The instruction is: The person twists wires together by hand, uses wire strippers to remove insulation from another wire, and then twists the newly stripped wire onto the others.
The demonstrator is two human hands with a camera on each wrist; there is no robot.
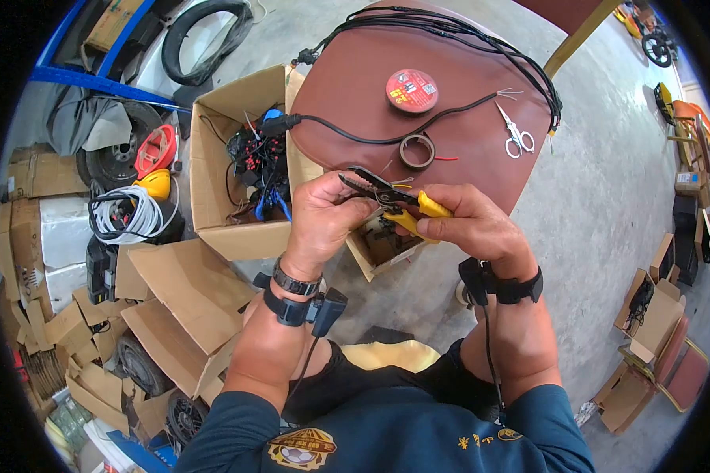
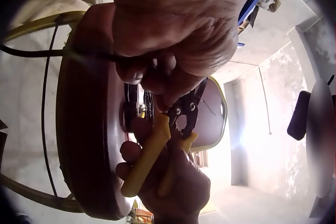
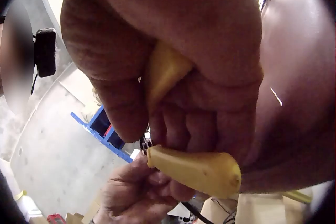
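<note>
In the head view my right hand (image 1: 481,221) grips yellow-handled wire strippers (image 1: 435,206) above the near edge of a brown padded chair seat (image 1: 347,79). Their dark jaws point left, close by my left hand (image 1: 327,217). The fingers of my left hand are curled round a black cable (image 2: 79,54), which runs into them in the left wrist view; its held end is mostly hidden. One yellow handle (image 3: 199,172) shows below the curled right fingers in the right wrist view. Beyond the hands, a roll of dark tape (image 1: 416,151) lies on the seat.
White scissors (image 1: 517,135), a red-labelled round spool (image 1: 412,91) and a black cable with bared wire ends (image 1: 394,139) lie on the seat. Bundled black cables (image 1: 450,22) line its far edge. To the left stands a cardboard box (image 1: 244,236) with wires and electrical parts inside.
</note>
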